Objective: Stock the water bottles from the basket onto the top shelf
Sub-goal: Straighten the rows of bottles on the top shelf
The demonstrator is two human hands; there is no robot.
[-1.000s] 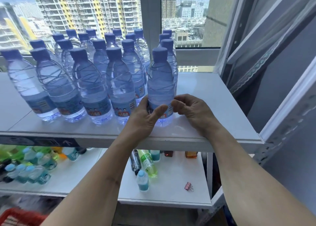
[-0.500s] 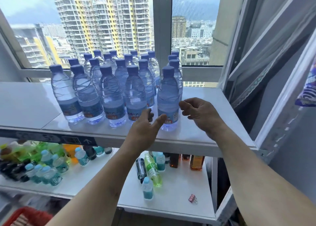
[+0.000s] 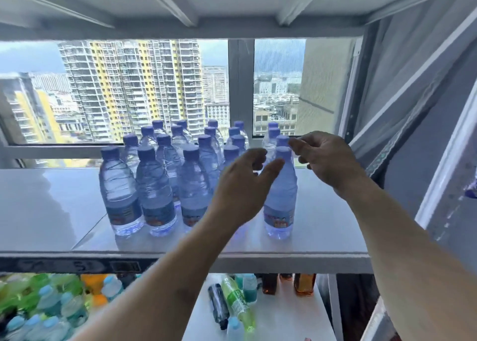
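Several clear water bottles with blue caps stand in rows on the white top shelf (image 3: 51, 206) in front of the window. The front right bottle (image 3: 281, 199) stands apart at the row's right end. My left hand (image 3: 242, 188) hovers in front of the bottles just left of it, fingers loosely spread, holding nothing. My right hand (image 3: 322, 157) is raised beside that bottle's cap, fingers loosely curled, holding nothing. The basket is out of view.
The shelf below (image 3: 284, 312) holds green, blue and orange drink bottles, some lying down. A shelf frame (image 3: 180, 10) runs overhead. A grey curtain (image 3: 413, 95) and the rack's upright post (image 3: 444, 175) stand to the right.
Both hands have let go of the front right bottle's base and risen to cap height. The view has tilted upward, showing the frame above.
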